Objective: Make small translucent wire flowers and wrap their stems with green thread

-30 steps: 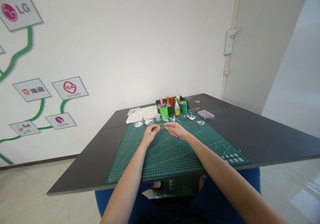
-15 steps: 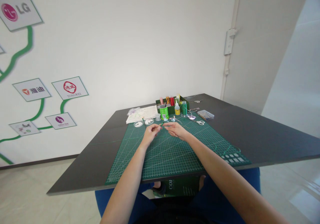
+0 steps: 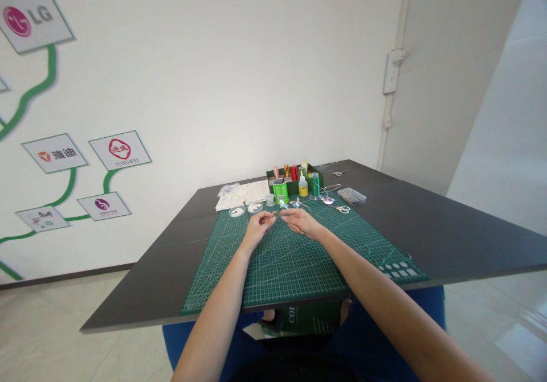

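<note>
Above the green cutting mat my two hands meet, fingertips close together. My left hand is closed, with thumb and forefinger pinching one end of a small, thin green piece, too small to make out its kind. My right hand comes in from the other side, its forefinger stretched toward the green piece and the other fingers curled beneath. Whether it pinches the piece or a fine thread from it is too small to see. Just beyond the fingertips stands a bright green can.
Behind the can, a dark green box holds several thread spools. Nearby stand a yellow-labelled glue bottle and a green thread spool. White-handled scissors, a clear plastic case, round dishes and white sheets lie around.
Both hands stay almost in place. The green piece between the fingertips shows a slight shift; nothing else has visibly moved.
</note>
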The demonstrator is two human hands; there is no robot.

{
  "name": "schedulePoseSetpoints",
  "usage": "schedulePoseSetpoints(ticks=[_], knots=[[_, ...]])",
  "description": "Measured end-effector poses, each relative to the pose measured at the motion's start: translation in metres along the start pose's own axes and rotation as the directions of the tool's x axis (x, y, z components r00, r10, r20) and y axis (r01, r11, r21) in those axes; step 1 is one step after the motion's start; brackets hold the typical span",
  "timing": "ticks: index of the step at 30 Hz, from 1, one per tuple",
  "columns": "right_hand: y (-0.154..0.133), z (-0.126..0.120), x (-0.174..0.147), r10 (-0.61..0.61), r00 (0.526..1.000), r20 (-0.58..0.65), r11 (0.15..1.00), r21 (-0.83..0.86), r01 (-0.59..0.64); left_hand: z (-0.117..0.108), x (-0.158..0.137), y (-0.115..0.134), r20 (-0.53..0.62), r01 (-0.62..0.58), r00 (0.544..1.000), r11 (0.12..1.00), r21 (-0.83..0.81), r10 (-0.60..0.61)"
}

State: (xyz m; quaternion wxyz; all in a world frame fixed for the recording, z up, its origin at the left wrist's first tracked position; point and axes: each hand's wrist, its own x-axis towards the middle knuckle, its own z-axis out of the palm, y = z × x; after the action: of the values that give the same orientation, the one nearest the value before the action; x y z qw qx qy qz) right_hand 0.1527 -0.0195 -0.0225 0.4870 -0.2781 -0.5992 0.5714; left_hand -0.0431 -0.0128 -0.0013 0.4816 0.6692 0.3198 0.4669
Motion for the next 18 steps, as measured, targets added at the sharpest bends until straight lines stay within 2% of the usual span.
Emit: schedulePoseSetpoints(ticks=[18], knots=[[-0.0018, 0.0012, -0.0014, 0.000, 1.000, 0.003, 1.000, -0.015, 0.000, -0.0022, 0.0025, -0.0056, -0.026, -0.010, 1.000, 1.000, -0.001, 0.010]])
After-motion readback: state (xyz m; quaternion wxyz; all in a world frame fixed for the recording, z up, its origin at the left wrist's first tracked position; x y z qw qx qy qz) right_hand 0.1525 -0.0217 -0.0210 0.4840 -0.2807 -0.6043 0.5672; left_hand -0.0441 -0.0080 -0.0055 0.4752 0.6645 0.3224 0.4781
